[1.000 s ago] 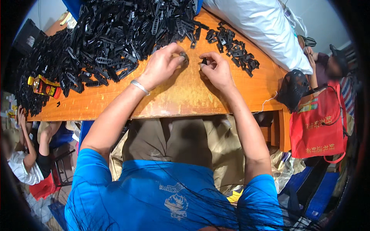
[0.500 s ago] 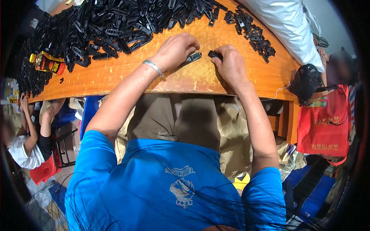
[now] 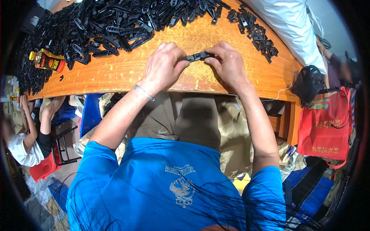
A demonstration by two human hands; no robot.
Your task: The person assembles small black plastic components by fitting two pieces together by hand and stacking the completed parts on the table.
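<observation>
Over the worn middle of the table, my left hand point(image 3: 163, 64) is closed, its thumb and fingers pinching one end of a long black plastic part point(image 3: 192, 58). My right hand point(image 3: 229, 64) pinches a small black plastic piece point(image 3: 204, 55) against the other end of it. The two pieces touch and form one line between my hands; whether they are locked together I cannot tell. Fingers hide both outer ends. Beyond my left hand spreads a big heap of similar long black parts point(image 3: 115, 29), and a smaller pile of short black pieces point(image 3: 257, 34) lies beyond my right.
A bottle with a yellow cap point(image 3: 48, 61) lies on the wooden table point(image 3: 111, 79) at the left. White sacking point(image 3: 289, 27) borders the right side, near a black mesh item point(image 3: 308, 82) and a red bag point(image 3: 323, 127). Another person point(image 3: 27, 144) sits at the far left.
My hands have come together. The long part, lying low beside my left hand before, is now raised, and the small piece in my right hand meets its end.
</observation>
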